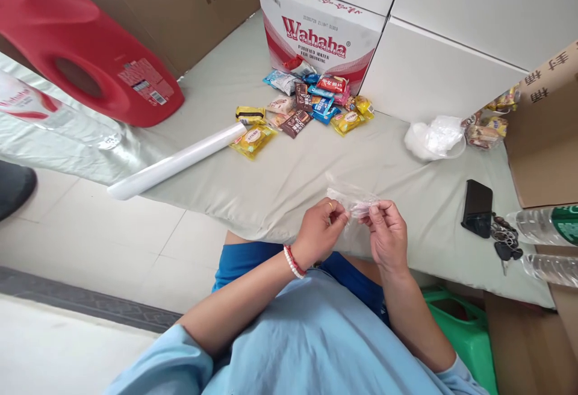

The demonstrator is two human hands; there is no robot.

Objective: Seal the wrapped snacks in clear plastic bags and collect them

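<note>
Both hands pinch a clear plastic bag (350, 195) above the front edge of the cloth-covered table (289, 172). My left hand (320, 229), with a ring and a bead bracelet, has its thumb and fingers closed on the bag's left side. On the other side, my right hand (388, 235) grips it between thumb and fingers. The bag looks thin and crumpled; I cannot make out anything inside it. Beyond the hands lies a pile of small wrapped snacks (311, 97). A long roll of clear plastic bags or film (178, 160) lies left of them, its end touching a yellow packet (253, 142).
A Wahaha water carton (320, 21) stands behind the snacks. At left are a red jug (99, 64) and a water bottle (58, 112). To the right are a bowl with white plastic (436, 136), a black phone (477, 208), keys (504, 241) and bottles (542, 226).
</note>
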